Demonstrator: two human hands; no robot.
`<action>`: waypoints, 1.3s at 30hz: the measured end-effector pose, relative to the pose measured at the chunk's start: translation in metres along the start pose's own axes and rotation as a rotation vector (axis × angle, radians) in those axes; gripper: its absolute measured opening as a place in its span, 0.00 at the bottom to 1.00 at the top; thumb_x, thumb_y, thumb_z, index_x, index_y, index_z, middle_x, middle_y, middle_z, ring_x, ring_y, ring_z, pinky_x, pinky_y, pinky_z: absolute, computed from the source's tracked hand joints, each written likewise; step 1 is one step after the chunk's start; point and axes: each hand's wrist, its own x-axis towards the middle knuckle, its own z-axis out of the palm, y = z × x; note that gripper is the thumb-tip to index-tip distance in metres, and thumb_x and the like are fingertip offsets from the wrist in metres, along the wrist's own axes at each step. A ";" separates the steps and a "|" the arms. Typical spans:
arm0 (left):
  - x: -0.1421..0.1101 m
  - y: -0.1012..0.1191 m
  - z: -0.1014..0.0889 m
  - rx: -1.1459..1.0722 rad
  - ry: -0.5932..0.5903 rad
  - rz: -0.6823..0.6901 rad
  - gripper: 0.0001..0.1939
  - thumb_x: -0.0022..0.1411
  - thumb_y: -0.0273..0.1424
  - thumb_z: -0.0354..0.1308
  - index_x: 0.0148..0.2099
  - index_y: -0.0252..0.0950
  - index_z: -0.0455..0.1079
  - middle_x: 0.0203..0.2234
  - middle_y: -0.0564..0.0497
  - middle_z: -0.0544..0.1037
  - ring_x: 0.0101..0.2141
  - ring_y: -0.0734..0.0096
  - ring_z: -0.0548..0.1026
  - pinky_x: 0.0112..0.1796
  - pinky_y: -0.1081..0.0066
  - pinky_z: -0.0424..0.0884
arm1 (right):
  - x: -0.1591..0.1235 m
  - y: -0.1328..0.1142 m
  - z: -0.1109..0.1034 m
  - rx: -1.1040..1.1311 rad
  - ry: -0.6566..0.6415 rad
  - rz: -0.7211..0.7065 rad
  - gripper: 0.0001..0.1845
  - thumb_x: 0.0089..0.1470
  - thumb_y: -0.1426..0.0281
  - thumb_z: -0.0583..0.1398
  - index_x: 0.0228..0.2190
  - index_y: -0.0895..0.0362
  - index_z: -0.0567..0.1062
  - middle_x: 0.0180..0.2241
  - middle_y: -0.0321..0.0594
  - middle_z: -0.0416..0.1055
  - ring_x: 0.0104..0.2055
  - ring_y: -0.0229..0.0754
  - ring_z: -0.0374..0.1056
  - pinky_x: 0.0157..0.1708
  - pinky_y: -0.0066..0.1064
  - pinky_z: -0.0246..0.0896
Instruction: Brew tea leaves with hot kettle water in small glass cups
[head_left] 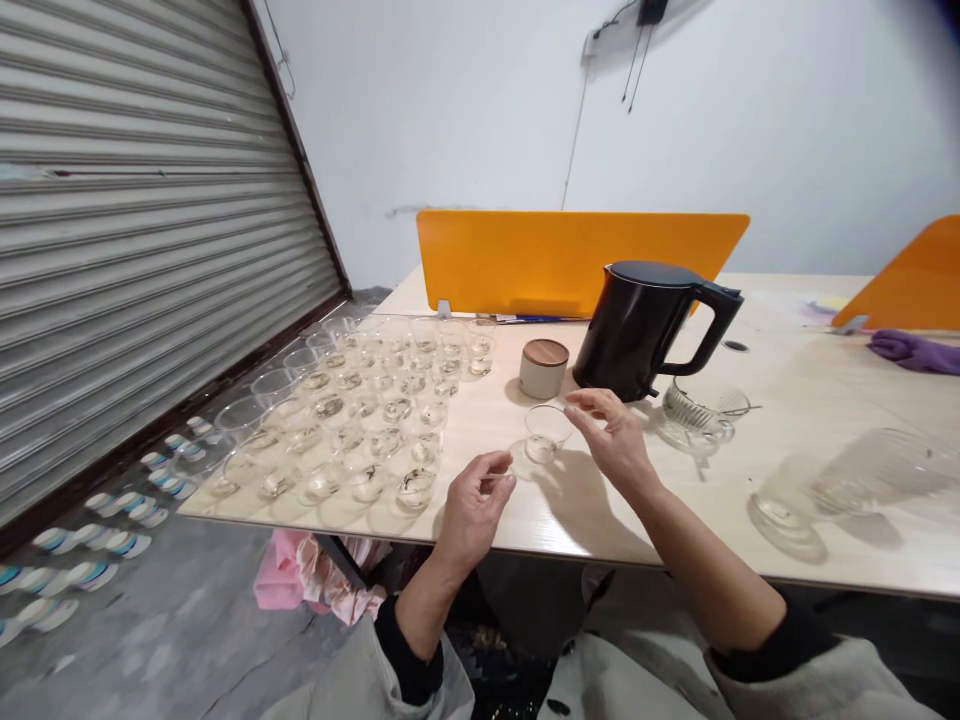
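Note:
A small clear glass cup [546, 447] stands upright on the table in front of me. My right hand [616, 440] is beside its right rim, thumb and fingertips slightly apart and very close to the glass; whether they touch it is unclear. To the cup's left, my left hand [476, 505] is curled, with a thin pale sliver showing between thumb and fingers, too small to name. A low beige canister with a wooden lid [544, 370] sits just behind the cup. Rows of similar clear cups [386, 410] with dark bits at the bottom fill the left side.
A black electric kettle [634, 330] stands behind my right hand. Right of it are a ribbed glass vessel [697, 408] and tall stacked clear cups [847, 480] lying on their side. An orange divider [517, 260] crosses the back; a purple cloth [911, 352] lies far right.

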 end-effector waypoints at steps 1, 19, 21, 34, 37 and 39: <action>0.003 -0.001 0.001 -0.008 0.015 -0.009 0.18 0.68 0.37 0.60 0.56 0.37 0.73 0.51 0.42 0.80 0.51 0.60 0.78 0.51 0.62 0.76 | -0.003 0.007 -0.001 -0.012 0.008 0.035 0.16 0.62 0.56 0.60 0.42 0.53 0.81 0.44 0.45 0.77 0.46 0.49 0.72 0.49 0.44 0.67; 0.039 -0.001 0.028 0.875 -0.279 0.106 0.33 0.73 0.35 0.46 0.76 0.29 0.48 0.74 0.39 0.51 0.74 0.55 0.46 0.71 0.48 0.47 | -0.045 0.073 -0.008 -0.552 -0.404 -0.156 0.31 0.69 0.57 0.49 0.67 0.55 0.67 0.69 0.52 0.61 0.71 0.59 0.54 0.67 0.61 0.51; 0.038 0.000 0.029 0.889 -0.310 0.094 0.33 0.74 0.37 0.46 0.75 0.30 0.49 0.74 0.40 0.52 0.74 0.55 0.47 0.71 0.46 0.44 | -0.045 0.074 -0.007 -0.529 -0.420 -0.173 0.29 0.69 0.57 0.50 0.66 0.52 0.68 0.69 0.49 0.62 0.72 0.60 0.54 0.66 0.62 0.51; 0.017 0.007 0.039 0.818 -0.331 0.105 0.32 0.74 0.38 0.45 0.75 0.36 0.50 0.73 0.41 0.56 0.73 0.52 0.51 0.70 0.38 0.40 | -0.044 0.072 -0.010 -0.487 -0.416 -0.167 0.26 0.70 0.58 0.48 0.62 0.45 0.73 0.64 0.43 0.70 0.70 0.57 0.58 0.64 0.62 0.55; 0.016 0.008 0.038 0.814 -0.336 0.115 0.31 0.74 0.37 0.46 0.75 0.37 0.50 0.73 0.41 0.57 0.73 0.52 0.52 0.70 0.37 0.40 | -0.045 0.073 -0.011 -0.497 -0.413 -0.148 0.27 0.71 0.58 0.46 0.62 0.47 0.73 0.66 0.45 0.68 0.70 0.57 0.57 0.65 0.62 0.54; 0.016 0.008 0.038 0.812 -0.341 0.121 0.32 0.74 0.37 0.47 0.75 0.36 0.51 0.73 0.41 0.57 0.73 0.52 0.52 0.70 0.37 0.40 | -0.044 0.073 -0.011 -0.491 -0.404 -0.145 0.28 0.72 0.58 0.45 0.62 0.49 0.73 0.66 0.46 0.67 0.70 0.56 0.58 0.65 0.61 0.55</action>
